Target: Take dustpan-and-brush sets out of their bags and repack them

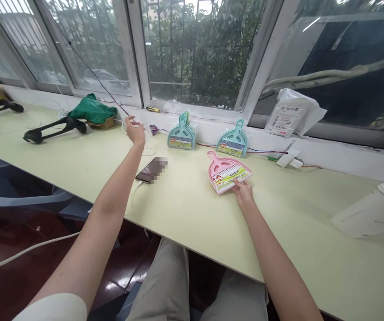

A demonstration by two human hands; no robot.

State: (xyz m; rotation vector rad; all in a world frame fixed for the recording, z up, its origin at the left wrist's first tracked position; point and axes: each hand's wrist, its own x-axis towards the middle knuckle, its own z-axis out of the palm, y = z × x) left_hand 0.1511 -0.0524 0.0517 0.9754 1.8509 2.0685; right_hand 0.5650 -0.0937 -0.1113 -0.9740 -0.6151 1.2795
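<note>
My right hand (243, 191) grips the lower edge of a pink dustpan-and-brush set (223, 168) with a printed label, held tilted over the table. Further left, my left hand (135, 129) is raised near the window wall, fingers bent, close to a dark cord and a clear plastic edge; whether it holds either is too small to tell. Between the hands, against the wall, a stack of teal dustpan sets (181, 133) stands in clear wrapping. Another teal set (234, 140) leans just behind the pink one. A dark phone (150, 170) lies below my left hand.
On the pale table (185, 209) are black frames (55, 129), a green bag (93, 109) on a cardboard box, and a white lidded cup (372, 211) at right. A screwdriver (153, 109) and a white packet (283, 118) rest on the sill. Wires run along the wall.
</note>
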